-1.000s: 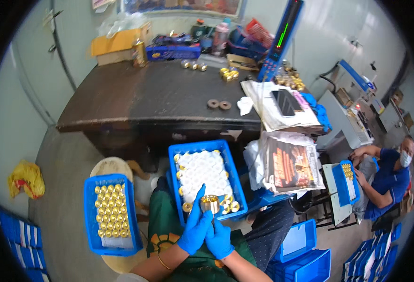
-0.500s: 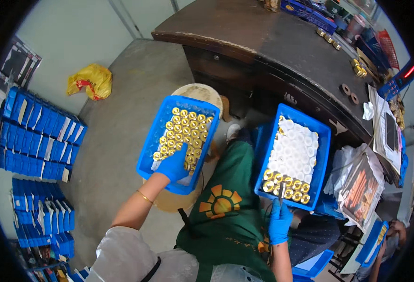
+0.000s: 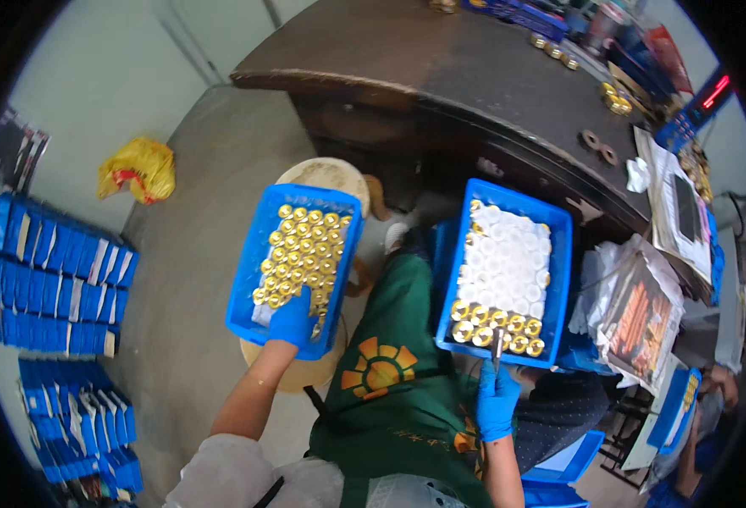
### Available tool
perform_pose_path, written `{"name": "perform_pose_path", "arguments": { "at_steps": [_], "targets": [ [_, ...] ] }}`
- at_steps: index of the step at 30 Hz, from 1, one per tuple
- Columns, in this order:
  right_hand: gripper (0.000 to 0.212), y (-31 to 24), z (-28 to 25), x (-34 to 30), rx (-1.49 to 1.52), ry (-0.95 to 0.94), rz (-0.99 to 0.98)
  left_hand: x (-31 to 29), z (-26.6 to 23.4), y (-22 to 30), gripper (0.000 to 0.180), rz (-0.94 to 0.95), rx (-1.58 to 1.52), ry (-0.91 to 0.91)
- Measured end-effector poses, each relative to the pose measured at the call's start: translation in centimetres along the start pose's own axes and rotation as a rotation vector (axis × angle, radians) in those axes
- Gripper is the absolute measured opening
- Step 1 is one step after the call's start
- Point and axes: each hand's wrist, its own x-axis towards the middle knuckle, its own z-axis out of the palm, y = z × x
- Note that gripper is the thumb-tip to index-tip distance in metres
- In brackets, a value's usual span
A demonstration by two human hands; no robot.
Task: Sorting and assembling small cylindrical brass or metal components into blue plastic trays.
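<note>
My left hand point(image 3: 290, 323), in a blue glove, reaches into the near end of the left blue bin point(image 3: 244, 292). It is against the rows of round gold-coloured metal parts point(image 3: 298, 241); its fingers point down and are mostly hidden, so any hold does not show. My right hand point(image 3: 497, 406), also gloved in blue, is closed around a slim metal tool point(image 3: 497, 345) that points upward. The tool's tip lies over the near rows of gold parts point(image 3: 481, 326) in the right blue bin point(image 3: 561, 254). Round white pieces point(image 3: 508, 258) cover most of that bin's contents.
The left bin rests on a round stool point(image 3: 335, 173). A dark desk point(image 3: 407, 59) curves along the far side, with papers point(image 3: 665, 203) at its right. Stacked blue bins point(image 3: 55, 284) and a yellow bag point(image 3: 140, 169) are at left. Another person's arm point(image 3: 690, 457) shows at lower right.
My left hand has drawn back from the middle rows toward the near end of the left bin. My right hand keeps the tool over the near gold parts. The view has shifted slightly.
</note>
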Motion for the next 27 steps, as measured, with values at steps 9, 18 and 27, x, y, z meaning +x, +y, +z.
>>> {"name": "perform_pose_path", "arguments": {
  "at_steps": [9, 18, 27],
  "targets": [
    [0.019, -1.1, -0.9, -0.5, 0.001, -0.026, 0.007, 2.2, -2.6, 22.4, 0.034, 1.058, 0.180, 0.354],
    [0.024, 0.4, -1.2, -1.9, 0.057, -0.023, 0.071, 4.3, -1.3, 25.2, 0.052, 1.010, 0.412, 0.142],
    [0.028, -3.3, -1.3, -0.2, 0.197, -0.125, 0.038, -3.0, -10.9, 25.6, 0.041, 0.547, -1.549, -0.671]
  ]
}}
